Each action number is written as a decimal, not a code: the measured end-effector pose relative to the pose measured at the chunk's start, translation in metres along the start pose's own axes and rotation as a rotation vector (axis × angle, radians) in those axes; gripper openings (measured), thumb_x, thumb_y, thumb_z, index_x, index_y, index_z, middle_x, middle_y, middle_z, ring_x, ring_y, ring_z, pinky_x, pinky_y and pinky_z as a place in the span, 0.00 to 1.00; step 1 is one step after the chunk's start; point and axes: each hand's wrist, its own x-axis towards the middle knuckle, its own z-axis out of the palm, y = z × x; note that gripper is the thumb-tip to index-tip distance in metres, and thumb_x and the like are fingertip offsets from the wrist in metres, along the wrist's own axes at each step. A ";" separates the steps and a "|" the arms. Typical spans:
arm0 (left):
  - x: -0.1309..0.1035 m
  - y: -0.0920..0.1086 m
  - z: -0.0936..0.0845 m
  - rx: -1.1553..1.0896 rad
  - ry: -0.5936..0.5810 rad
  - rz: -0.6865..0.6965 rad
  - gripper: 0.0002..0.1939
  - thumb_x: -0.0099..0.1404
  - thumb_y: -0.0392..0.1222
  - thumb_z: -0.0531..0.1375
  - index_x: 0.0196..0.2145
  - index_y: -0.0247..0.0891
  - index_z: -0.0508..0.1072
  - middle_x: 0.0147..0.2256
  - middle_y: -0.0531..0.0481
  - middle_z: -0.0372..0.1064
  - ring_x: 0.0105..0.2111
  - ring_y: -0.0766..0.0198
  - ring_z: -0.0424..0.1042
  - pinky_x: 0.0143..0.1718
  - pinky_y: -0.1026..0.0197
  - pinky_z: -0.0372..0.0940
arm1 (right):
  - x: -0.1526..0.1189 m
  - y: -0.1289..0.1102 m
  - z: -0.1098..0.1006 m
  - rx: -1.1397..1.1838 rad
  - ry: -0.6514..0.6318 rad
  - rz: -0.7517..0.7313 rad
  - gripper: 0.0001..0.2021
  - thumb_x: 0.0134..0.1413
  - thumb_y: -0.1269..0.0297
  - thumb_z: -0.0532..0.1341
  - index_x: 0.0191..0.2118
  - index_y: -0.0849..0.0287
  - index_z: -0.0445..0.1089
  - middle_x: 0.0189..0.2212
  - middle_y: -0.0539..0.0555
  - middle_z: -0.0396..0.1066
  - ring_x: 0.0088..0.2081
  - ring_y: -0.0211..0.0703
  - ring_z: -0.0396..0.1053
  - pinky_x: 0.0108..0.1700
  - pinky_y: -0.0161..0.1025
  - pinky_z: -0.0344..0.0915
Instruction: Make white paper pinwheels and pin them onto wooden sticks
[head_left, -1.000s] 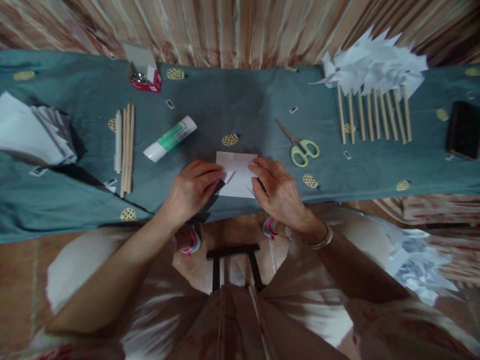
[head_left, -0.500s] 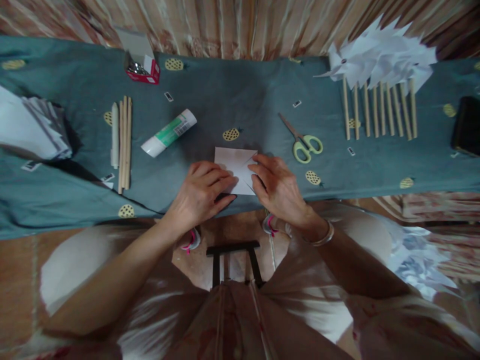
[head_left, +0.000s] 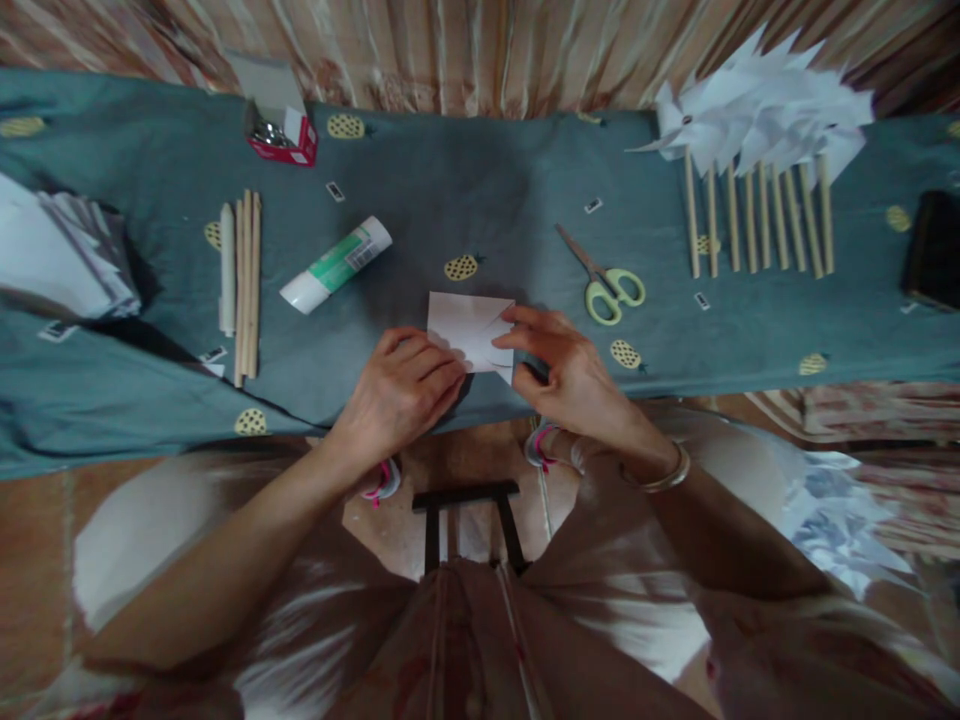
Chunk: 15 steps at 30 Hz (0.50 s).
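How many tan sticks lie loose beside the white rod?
3, side by side: the left stick next to the white rod, the middle stick, and the right stick nearest the tube. Another could be hidden underneath.

Both hands, the left hand [head_left: 409, 385] and the right hand [head_left: 566, 370], touch a white paper square [head_left: 470, 330] at the near edge of the bench [head_left: 480, 190]. From the paper, a glue stick [head_left: 336, 265] lies at ten o'clock, green-handled scissors [head_left: 604, 285] at two, and paper pinwheels [head_left: 765, 120] further out at two.
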 end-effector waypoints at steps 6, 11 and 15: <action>-0.003 0.000 -0.003 -0.043 -0.048 -0.040 0.08 0.71 0.37 0.56 0.39 0.38 0.76 0.37 0.48 0.79 0.37 0.60 0.75 0.47 0.51 0.66 | 0.003 0.004 -0.004 0.290 -0.074 0.073 0.06 0.54 0.70 0.64 0.37 0.55 0.78 0.47 0.55 0.77 0.50 0.48 0.74 0.56 0.51 0.68; -0.004 0.003 -0.003 -0.115 -0.073 -0.048 0.08 0.69 0.36 0.57 0.42 0.39 0.76 0.40 0.46 0.79 0.40 0.58 0.75 0.49 0.49 0.66 | 0.004 0.003 0.004 0.391 -0.046 0.083 0.04 0.56 0.69 0.64 0.33 0.54 0.77 0.44 0.53 0.77 0.47 0.44 0.74 0.54 0.48 0.68; -0.004 0.007 0.001 -0.131 -0.011 -0.062 0.09 0.69 0.36 0.57 0.45 0.37 0.75 0.39 0.45 0.79 0.40 0.58 0.75 0.47 0.52 0.67 | 0.005 0.001 0.012 0.304 0.023 0.075 0.03 0.55 0.70 0.65 0.31 0.56 0.75 0.45 0.55 0.76 0.47 0.45 0.74 0.53 0.48 0.68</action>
